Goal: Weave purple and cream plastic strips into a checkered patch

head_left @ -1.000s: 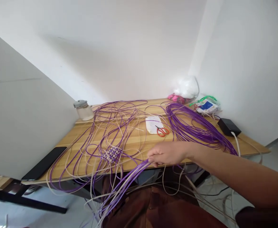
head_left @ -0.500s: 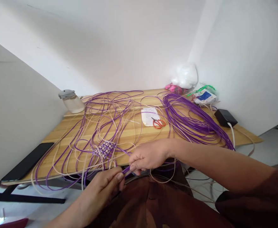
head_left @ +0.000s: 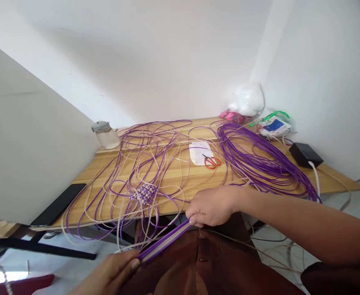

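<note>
My right hand [head_left: 210,206] is closed on one end of a taut bundle of purple and cream strands [head_left: 164,241] just off the wooden table's [head_left: 195,178] front edge. My left hand [head_left: 110,274] pinches the same bundle lower left, above my lap. A small woven purple-and-cream square [head_left: 145,192] lies on the table near the front, with long loose strands [head_left: 143,159] looping out of it. A big coil of purple cord [head_left: 260,162] lies to the right.
Red-handled scissors [head_left: 211,162] rest by a white paper [head_left: 198,152] mid-table. A lidded jar [head_left: 105,135] stands back left, a black phone [head_left: 58,198] front left, a black box [head_left: 305,154] and plastic bags [head_left: 247,102] at right. A grey panel [head_left: 26,155] borders the left.
My hands have drawn apart along the bundle: the left slid down and left toward my lap, the right moved slightly right. The strands between them are now stretched straight.
</note>
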Demonstrator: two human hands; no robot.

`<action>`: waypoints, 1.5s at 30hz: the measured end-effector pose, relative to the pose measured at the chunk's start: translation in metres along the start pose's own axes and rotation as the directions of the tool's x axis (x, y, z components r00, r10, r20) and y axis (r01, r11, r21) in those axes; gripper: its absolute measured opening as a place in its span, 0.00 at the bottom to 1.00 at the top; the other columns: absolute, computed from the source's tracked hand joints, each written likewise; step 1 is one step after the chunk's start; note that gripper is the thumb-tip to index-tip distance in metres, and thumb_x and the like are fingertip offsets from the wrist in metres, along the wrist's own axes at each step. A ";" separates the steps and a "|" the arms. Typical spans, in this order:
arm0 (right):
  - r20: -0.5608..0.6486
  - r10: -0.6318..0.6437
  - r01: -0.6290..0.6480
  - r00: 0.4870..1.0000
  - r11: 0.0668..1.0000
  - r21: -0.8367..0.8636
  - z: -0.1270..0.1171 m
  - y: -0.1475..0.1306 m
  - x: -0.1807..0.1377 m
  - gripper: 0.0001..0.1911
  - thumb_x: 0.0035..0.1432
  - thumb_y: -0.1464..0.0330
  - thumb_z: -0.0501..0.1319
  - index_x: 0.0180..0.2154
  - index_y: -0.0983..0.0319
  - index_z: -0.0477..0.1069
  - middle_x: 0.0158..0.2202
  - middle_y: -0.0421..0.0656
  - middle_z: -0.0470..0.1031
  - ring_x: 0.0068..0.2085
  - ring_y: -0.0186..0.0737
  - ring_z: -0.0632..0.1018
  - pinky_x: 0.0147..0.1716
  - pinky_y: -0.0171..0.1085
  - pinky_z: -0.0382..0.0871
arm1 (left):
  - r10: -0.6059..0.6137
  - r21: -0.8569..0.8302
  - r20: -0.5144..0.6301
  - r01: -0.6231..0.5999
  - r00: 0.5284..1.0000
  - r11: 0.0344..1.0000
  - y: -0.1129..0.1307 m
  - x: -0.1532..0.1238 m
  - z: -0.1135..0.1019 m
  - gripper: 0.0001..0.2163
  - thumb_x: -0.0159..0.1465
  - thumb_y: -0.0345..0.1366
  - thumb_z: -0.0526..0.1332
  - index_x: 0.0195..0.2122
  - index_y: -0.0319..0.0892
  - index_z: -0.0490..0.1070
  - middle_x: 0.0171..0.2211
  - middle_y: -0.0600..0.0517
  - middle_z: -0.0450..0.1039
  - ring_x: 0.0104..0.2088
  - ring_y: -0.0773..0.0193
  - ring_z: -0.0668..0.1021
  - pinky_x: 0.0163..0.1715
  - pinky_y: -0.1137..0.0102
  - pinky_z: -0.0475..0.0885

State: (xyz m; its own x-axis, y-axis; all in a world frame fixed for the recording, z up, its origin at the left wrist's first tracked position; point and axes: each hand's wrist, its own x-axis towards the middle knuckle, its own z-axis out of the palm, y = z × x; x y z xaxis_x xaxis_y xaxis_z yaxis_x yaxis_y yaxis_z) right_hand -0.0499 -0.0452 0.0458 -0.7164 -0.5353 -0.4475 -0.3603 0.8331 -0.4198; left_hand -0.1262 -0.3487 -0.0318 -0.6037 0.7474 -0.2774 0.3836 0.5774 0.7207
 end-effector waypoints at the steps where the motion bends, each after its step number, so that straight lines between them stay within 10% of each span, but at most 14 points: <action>1: -0.007 0.016 -0.016 1.000 0.998 -0.062 0.000 -0.002 0.001 0.12 0.63 0.72 0.53 0.29 0.64 0.70 0.27 0.40 0.73 0.27 0.32 0.67 0.25 0.32 0.54 | -0.019 0.020 0.046 0.018 0.999 1.000 0.010 0.006 0.002 0.14 0.61 0.46 0.57 0.44 0.51 0.76 0.42 0.54 0.78 0.44 0.56 0.77 0.45 0.69 0.70; 5: -0.034 0.056 -0.063 0.998 0.968 -0.242 0.001 -0.011 0.004 0.10 0.60 0.72 0.54 0.32 0.65 0.75 0.30 0.45 0.77 0.25 0.34 0.67 0.21 0.34 0.50 | 0.175 0.001 0.143 -0.177 0.974 0.984 0.059 0.041 0.014 0.19 0.66 0.45 0.52 0.56 0.50 0.67 0.53 0.52 0.71 0.52 0.59 0.72 0.54 0.68 0.62; 13: -0.227 0.104 -0.133 0.968 0.984 -0.118 0.009 -0.003 -0.015 0.12 0.60 0.70 0.53 0.33 0.64 0.75 0.30 0.46 0.77 0.30 0.39 0.74 0.26 0.34 0.58 | 0.313 -0.281 0.171 -0.258 0.934 0.924 0.091 0.091 0.058 0.15 0.67 0.41 0.49 0.35 0.40 0.72 0.31 0.52 0.71 0.32 0.65 0.71 0.33 0.73 0.63; 17: -0.736 0.158 -0.144 0.658 0.986 0.083 0.009 -0.018 -0.063 0.11 0.63 0.69 0.53 0.44 0.61 0.72 0.40 0.45 0.75 0.42 0.41 0.74 0.42 0.39 0.65 | 0.235 -0.330 0.081 -0.196 0.969 0.923 0.080 0.089 0.063 0.17 0.67 0.43 0.49 0.32 0.39 0.71 0.23 0.55 0.62 0.25 0.68 0.64 0.27 0.74 0.58; 19: -0.805 0.206 -0.011 0.556 0.971 0.241 0.015 -0.025 -0.083 0.10 0.64 0.67 0.54 0.43 0.60 0.72 0.39 0.44 0.76 0.40 0.38 0.74 0.40 0.35 0.66 | 0.214 -0.390 0.040 -0.182 0.976 0.902 0.078 0.088 0.064 0.18 0.67 0.45 0.49 0.32 0.39 0.71 0.22 0.55 0.60 0.24 0.69 0.62 0.25 0.74 0.56; 23: -0.512 0.332 0.092 0.792 0.764 0.638 0.046 -0.015 -0.077 0.15 0.64 0.62 0.54 0.34 0.63 0.75 0.29 0.43 0.74 0.31 0.34 0.74 0.30 0.30 0.66 | 0.195 -0.480 -0.023 -0.182 0.981 0.858 0.078 0.088 0.067 0.20 0.67 0.48 0.48 0.32 0.37 0.71 0.19 0.57 0.54 0.22 0.70 0.58 0.22 0.73 0.51; 28: -0.528 0.519 0.273 0.672 0.488 0.829 0.083 0.018 -0.015 0.19 0.61 0.55 0.56 0.37 0.65 0.72 0.31 0.42 0.71 0.27 0.30 0.71 0.24 0.28 0.62 | 0.238 -0.589 -0.001 -0.193 0.971 0.785 0.076 0.091 0.071 0.21 0.66 0.50 0.50 0.32 0.36 0.71 0.18 0.58 0.54 0.19 0.73 0.56 0.20 0.74 0.49; 34: -0.525 0.471 0.445 0.709 0.280 0.851 0.088 0.021 0.012 0.18 0.58 0.56 0.60 0.37 0.66 0.72 0.28 0.41 0.72 0.27 0.31 0.70 0.22 0.28 0.60 | 0.213 -0.758 0.090 -0.072 0.973 0.649 0.072 0.092 0.073 0.20 0.65 0.51 0.52 0.33 0.37 0.70 0.15 0.60 0.52 0.14 0.75 0.51 0.14 0.76 0.45; 38: -0.627 0.505 0.501 0.594 0.378 0.779 0.091 0.019 0.013 0.14 0.58 0.60 0.62 0.38 0.65 0.74 0.31 0.43 0.75 0.32 0.34 0.73 0.29 0.31 0.65 | 0.212 -0.800 0.097 -0.050 0.972 0.598 0.070 0.091 0.073 0.17 0.65 0.50 0.53 0.37 0.38 0.68 0.14 0.62 0.52 0.13 0.75 0.50 0.13 0.77 0.45; 45: -0.678 0.543 0.241 0.495 0.664 0.708 0.095 0.015 0.009 0.13 0.60 0.60 0.59 0.39 0.63 0.74 0.35 0.45 0.78 0.36 0.41 0.76 0.36 0.36 0.70 | 0.164 -0.831 0.037 -0.061 0.986 0.553 0.068 0.091 0.075 0.13 0.66 0.47 0.54 0.39 0.42 0.61 0.16 0.62 0.54 0.13 0.77 0.51 0.13 0.78 0.44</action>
State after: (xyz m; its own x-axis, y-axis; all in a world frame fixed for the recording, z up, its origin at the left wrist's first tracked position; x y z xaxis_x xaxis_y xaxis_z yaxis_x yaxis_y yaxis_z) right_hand -0.0052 -0.0502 -0.0393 -0.9555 0.2823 0.0856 0.0113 0.3250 -0.9457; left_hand -0.1026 -0.2170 -0.0552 -0.5066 0.8434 -0.1788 -0.3319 0.0006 0.9433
